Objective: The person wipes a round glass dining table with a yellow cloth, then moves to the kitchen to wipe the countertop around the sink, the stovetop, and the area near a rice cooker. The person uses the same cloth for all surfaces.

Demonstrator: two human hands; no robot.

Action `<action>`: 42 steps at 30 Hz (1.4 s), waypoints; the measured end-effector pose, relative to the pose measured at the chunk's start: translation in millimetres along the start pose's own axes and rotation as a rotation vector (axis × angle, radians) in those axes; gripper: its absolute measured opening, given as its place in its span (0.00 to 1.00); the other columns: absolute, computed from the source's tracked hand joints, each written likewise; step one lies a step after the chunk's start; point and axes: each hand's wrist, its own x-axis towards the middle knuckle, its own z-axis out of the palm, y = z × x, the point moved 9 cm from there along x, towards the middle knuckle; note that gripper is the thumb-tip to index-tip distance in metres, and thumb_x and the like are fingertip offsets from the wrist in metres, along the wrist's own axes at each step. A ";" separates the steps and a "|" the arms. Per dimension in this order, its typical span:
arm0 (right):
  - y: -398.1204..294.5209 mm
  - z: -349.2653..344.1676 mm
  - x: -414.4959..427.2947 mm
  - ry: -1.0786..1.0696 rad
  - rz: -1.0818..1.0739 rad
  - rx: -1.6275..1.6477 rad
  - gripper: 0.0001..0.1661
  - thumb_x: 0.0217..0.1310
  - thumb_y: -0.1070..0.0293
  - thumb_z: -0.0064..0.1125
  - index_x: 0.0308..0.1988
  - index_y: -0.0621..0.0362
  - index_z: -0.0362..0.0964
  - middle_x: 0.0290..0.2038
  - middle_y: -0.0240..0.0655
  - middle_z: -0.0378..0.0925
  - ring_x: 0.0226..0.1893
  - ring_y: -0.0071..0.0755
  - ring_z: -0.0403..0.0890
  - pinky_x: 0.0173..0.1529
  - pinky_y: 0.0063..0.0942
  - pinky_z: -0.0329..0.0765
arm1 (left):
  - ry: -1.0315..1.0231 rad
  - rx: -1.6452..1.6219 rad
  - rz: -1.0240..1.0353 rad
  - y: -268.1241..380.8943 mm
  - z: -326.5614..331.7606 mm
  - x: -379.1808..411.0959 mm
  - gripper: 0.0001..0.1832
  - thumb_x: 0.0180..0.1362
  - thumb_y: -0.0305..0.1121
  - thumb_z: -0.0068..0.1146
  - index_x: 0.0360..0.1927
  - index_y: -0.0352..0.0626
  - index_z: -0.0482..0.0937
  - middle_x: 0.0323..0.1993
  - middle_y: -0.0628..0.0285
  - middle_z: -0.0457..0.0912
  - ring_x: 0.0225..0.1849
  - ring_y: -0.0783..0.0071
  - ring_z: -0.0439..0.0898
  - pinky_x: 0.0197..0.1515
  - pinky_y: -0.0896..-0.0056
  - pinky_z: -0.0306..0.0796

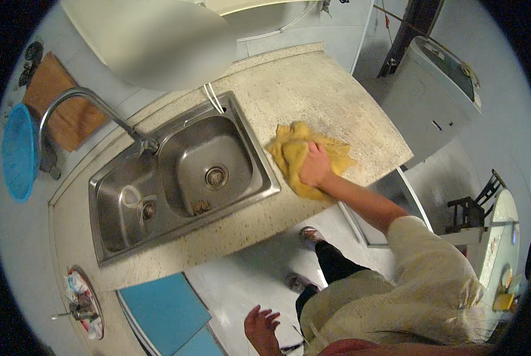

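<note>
My right hand presses down on a bunched yellow cloth, fingers gripping its folds. The cloth lies on the speckled stone countertop, just right of the stainless steel double-bowl sink. Part of the cloth is hidden under the hand. Lower in the view, my left hand hangs in the air over the floor, away from the counter. Its fingers are loosely curled and apart, with nothing in them.
A gooseneck faucet arches over the sink. A blue plastic basin and a brown board are by the left wall. An oval tray bears small items. Blue cabinet doors lie below the counter. A grey appliance stands beyond its right end.
</note>
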 end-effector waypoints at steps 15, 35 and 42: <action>104.8 -0.6 319.3 0.713 0.353 2.205 0.10 0.58 0.70 0.41 0.39 0.61 0.66 0.36 0.39 0.73 0.36 0.38 0.74 0.42 0.39 0.73 | -0.395 -0.281 0.077 -10.8 100.2 69.4 0.22 0.60 0.36 0.46 0.57 0.42 0.62 0.46 0.55 0.74 0.43 0.63 0.77 0.38 0.72 0.71; 5.8 -73.0 438.3 0.338 0.019 0.394 0.17 0.47 0.63 0.49 0.38 0.58 0.75 0.37 0.46 0.77 0.39 0.47 0.78 0.45 0.38 0.74 | -0.039 -0.150 -0.030 -22.2 109.3 111.3 0.22 0.59 0.34 0.49 0.55 0.40 0.63 0.46 0.53 0.73 0.42 0.61 0.77 0.36 0.71 0.72; 88.1 -178.9 393.3 1.382 0.107 0.489 0.22 0.48 0.61 0.53 0.43 0.60 0.69 0.41 0.47 0.74 0.43 0.52 0.72 0.48 0.41 0.68 | 0.002 -0.169 0.013 -25.4 93.5 112.9 0.22 0.58 0.33 0.49 0.55 0.39 0.63 0.45 0.53 0.73 0.42 0.60 0.77 0.35 0.70 0.73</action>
